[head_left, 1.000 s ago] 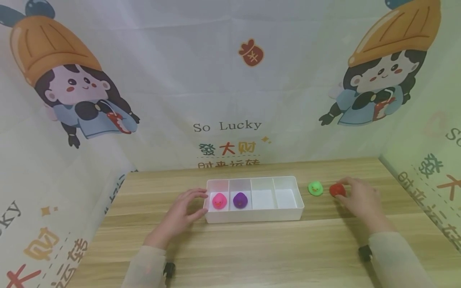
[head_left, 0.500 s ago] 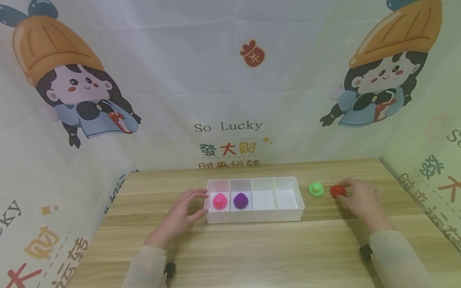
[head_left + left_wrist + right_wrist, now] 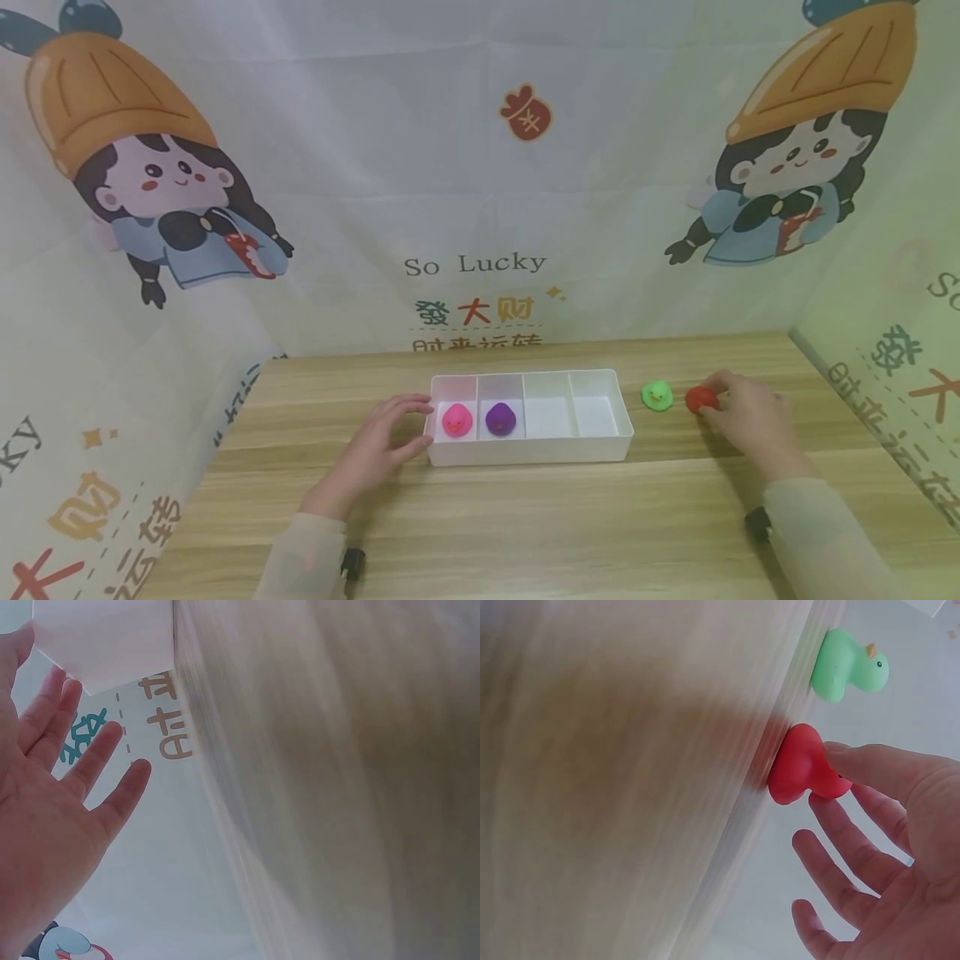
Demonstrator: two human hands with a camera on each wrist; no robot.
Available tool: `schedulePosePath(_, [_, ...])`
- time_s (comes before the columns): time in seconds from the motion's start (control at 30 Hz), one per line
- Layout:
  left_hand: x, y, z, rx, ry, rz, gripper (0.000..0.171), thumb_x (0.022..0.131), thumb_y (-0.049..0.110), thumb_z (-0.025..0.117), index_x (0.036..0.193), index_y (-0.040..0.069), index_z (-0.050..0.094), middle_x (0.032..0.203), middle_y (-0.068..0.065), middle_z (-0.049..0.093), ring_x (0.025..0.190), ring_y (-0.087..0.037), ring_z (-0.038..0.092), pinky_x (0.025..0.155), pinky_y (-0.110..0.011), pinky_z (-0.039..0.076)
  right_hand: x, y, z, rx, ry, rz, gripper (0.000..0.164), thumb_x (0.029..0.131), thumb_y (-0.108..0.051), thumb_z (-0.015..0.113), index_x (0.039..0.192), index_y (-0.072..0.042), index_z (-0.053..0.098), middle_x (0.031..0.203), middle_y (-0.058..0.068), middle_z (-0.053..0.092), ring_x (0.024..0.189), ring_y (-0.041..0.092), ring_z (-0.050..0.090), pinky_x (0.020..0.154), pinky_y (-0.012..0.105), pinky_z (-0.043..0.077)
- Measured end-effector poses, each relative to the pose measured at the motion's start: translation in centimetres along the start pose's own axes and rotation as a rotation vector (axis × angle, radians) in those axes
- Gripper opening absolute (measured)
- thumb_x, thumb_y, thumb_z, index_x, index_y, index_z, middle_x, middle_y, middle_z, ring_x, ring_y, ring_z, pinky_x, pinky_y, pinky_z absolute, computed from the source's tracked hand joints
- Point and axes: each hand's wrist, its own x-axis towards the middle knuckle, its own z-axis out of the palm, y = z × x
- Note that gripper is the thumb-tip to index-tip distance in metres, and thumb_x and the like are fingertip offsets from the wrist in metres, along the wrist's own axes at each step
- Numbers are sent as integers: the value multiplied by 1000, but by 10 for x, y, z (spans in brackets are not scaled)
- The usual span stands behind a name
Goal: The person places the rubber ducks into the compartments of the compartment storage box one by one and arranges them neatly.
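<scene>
My right hand (image 3: 753,425) pinches a red rubber duck (image 3: 701,401) between thumb and fingers. In the right wrist view the red duck (image 3: 799,769) stands on the tabletop, the thumb on one side of its head and fingertips on the other. To its left sits a green rubber duck (image 3: 657,397). My left hand (image 3: 371,450), fingers spread and loosely bent, has its fingertips right at the left end of a white divided box (image 3: 528,452). Inside the box, a pink duck (image 3: 457,422) occupies the leftmost compartment and a purple duck (image 3: 501,421) the one beside it.
The wooden table (image 3: 525,533) carries the box and ducks. A printed cloth (image 3: 360,167) with cartoon figures and lettering hangs behind it and along both sides. Each wrist has a small black device at the sleeve.
</scene>
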Motion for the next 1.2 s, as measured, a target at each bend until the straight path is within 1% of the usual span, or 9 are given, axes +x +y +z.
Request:
schedulePosePath(0.3, [1, -1, 0, 3, -3, 1, 42, 94, 21, 77, 132, 13, 64, 153, -3, 54, 148, -34, 42, 124, -61, 32, 1, 3, 2, 0, 15, -4, 35, 90, -19, 75, 120, -2, 65, 76, 3, 76, 99, 48, 68, 91, 73, 34])
schedulePosePath(0.43, [1, 0, 0, 6, -2, 1, 42, 94, 20, 78, 132, 13, 64, 153, -3, 54, 148, -34, 42, 124, -61, 32, 0, 4, 1, 6, 22, -1, 36, 90, -19, 73, 121, -2, 65, 74, 0, 76, 98, 47, 69, 92, 72, 33])
schedulePosePath(0.63, [1, 1, 0, 9, -7, -6, 42, 94, 20, 78, 133, 12, 64, 153, -3, 54, 148, -34, 42, 124, -61, 32, -2, 3, -3, 18, 8, 3, 38, 91, -18, 71, 124, -1, 64, 70, -3, 75, 96, 46, 69, 91, 74, 33])
schedulePosePath(0.7, [1, 2, -1, 6, -6, -7, 42, 94, 20, 77, 132, 11, 64, 153, -3, 54, 148, -35, 42, 124, -61, 31, -2, 1, -4, 17, 18, -3, 37, 91, -18, 71, 124, -1, 64, 77, 3, 77, 99, 48, 68, 92, 74, 33])
schedulePosePath(0.77, [0, 3, -1, -1, -7, -9, 42, 94, 20, 77, 132, 11, 64, 153, -4, 54, 148, -35, 41, 124, -61, 31, -3, -1, -4, 11, 37, -12, 35, 91, -18, 71, 123, -2, 65, 92, 12, 79, 105, 51, 66, 92, 74, 35])
schedulePosePath(0.83, [0, 3, -1, -3, -6, -9, 42, 94, 20, 77, 132, 11, 64, 153, -4, 54, 148, -35, 41, 124, -61, 31, -3, -4, -5, 3, 56, -19, 34, 91, -19, 71, 122, -4, 66, 110, 20, 76, 111, 53, 63, 93, 74, 36])
schedulePosePath(0.9, [0, 3, -1, -4, -4, -8, 42, 94, 20, 77, 133, 11, 64, 153, -3, 54, 148, -34, 41, 124, -61, 31, -3, -7, -6, -2, 68, -27, 35, 91, -20, 72, 122, -4, 67, 123, 25, 71, 114, 54, 61, 93, 74, 36])
schedulePosePath(1.0, [0, 2, -1, 1, -2, -2, 42, 94, 19, 77, 133, 11, 64, 153, -3, 54, 148, -34, 42, 124, -61, 31, -3, -12, -7, -8, 82, -29, 35, 91, -20, 72, 122, -5, 67, 125, 25, 70, 115, 53, 61, 92, 73, 38])
schedulePosePath(1.2, [1, 1, 0, 2, -4, -5, 42, 94, 20, 77, 132, 11, 64, 153, -3, 54, 148, -34, 42, 124, -60, 31, -5, -22, -8, 15, 127, -65, 33, 89, -18, 74, 118, -3, 69, 120, 24, 72, 113, 52, 62, 93, 73, 37])
